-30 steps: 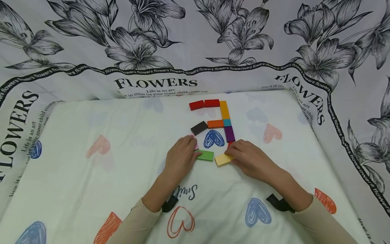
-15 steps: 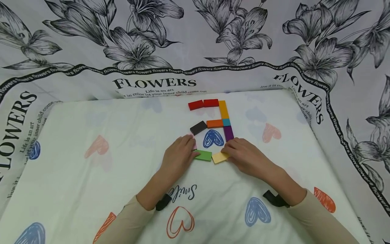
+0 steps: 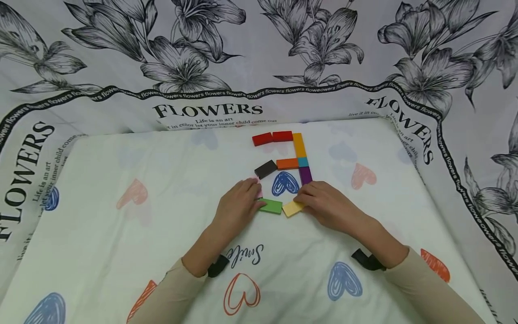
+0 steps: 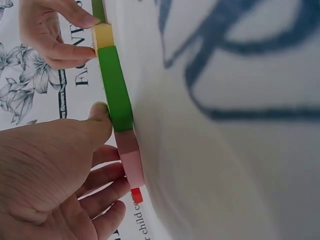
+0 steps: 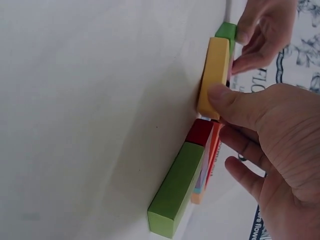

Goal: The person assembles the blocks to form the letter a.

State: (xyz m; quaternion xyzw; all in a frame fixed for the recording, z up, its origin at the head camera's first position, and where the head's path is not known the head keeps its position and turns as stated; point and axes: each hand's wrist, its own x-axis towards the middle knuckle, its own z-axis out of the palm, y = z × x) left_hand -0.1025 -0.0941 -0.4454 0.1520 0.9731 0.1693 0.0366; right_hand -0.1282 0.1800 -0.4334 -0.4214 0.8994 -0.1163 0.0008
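Vs 1 s ago: the right hand (image 3: 328, 208) has slid the yellow block (image 3: 293, 208) a bit left and up, so it now sits touching the green block (image 3: 271, 206), end to end, slightly tilted. The small red block that peeked out by the right fingers back then is now covered in the head view; the right wrist view shows a dark red block (image 5: 200, 131) just under the thumb. Purple block (image 3: 305, 174) is partly hidden by the knuckles now.

Right grip: thumb and fingers pinched on the yellow block, per the right wrist view. Left hand (image 3: 238, 208): thumb tip presses the near edge of the green block, fingers curled over the pink block (image 4: 131, 162) behind it; has barely moved.

Judgement: the bottom row of the figure on the bed cover (image 3: 121, 252) is closing up; green + yellow are joined, corner to the purple piece looks like the bit left to square off.

Unchanged: 2 red blocks (image 3: 272, 137), orange-yellow block (image 3: 299, 144), orange block (image 3: 287, 164), teal block (image 3: 302, 162), black block (image 3: 265, 169) lying askew.
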